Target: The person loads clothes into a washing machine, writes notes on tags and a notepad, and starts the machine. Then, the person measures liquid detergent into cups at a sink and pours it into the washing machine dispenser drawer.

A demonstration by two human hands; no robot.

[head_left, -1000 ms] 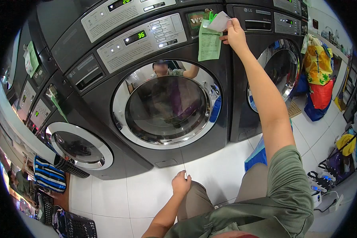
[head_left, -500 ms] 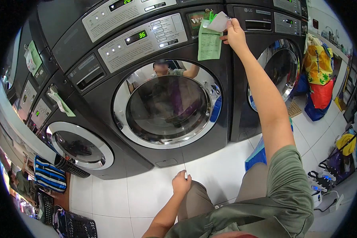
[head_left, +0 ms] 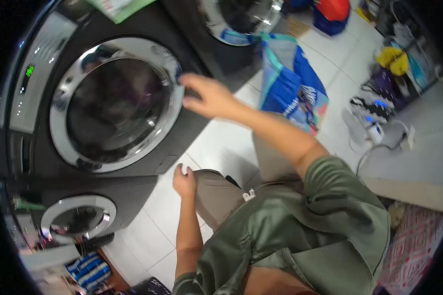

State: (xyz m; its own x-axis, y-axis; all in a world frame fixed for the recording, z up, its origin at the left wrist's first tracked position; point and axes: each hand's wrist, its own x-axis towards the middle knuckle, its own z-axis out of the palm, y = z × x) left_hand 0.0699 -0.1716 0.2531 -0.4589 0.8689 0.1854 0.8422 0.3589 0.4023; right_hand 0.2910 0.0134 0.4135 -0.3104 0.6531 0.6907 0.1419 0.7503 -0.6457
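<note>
Dark grey casing takes up the upper left of the frame: the front-loading machine [head_left: 194,115] nearest my hands, tilted in my view. A second machine [head_left: 216,64] stands at the top middle and a third [head_left: 128,196] at lower left. Right of centre, a blue bag [head_left: 285,83] rests on the tiles near my knee; what it holds, if anything, I can't tell.

At upper left, my machine's round door [head_left: 117,105] looks shut. Behind its glass I make out only darkness with a purplish tinge, too smeared by reflections to say whether anything turns in there. Left of it, the control panel [head_left: 47,64] is lit, so I judge the machine powered and closed up, perhaps running; how much of its cycle remains I can't read off. At the top edge, a green sheet [head_left: 125,12] is partly cut off, a whitish paper against it, and neither is between my fingers.

Near the frame's centre, my right hand [head_left: 209,98] has loosely bent, parted fingers beside the door's rim; blur hides whether they touch. Below, my left hand [head_left: 184,183] hangs by my other knee, thumb and finger apart, nothing visible in them. Smallest are the panel's green digits [head_left: 30,71], too smudged to trust.
</note>
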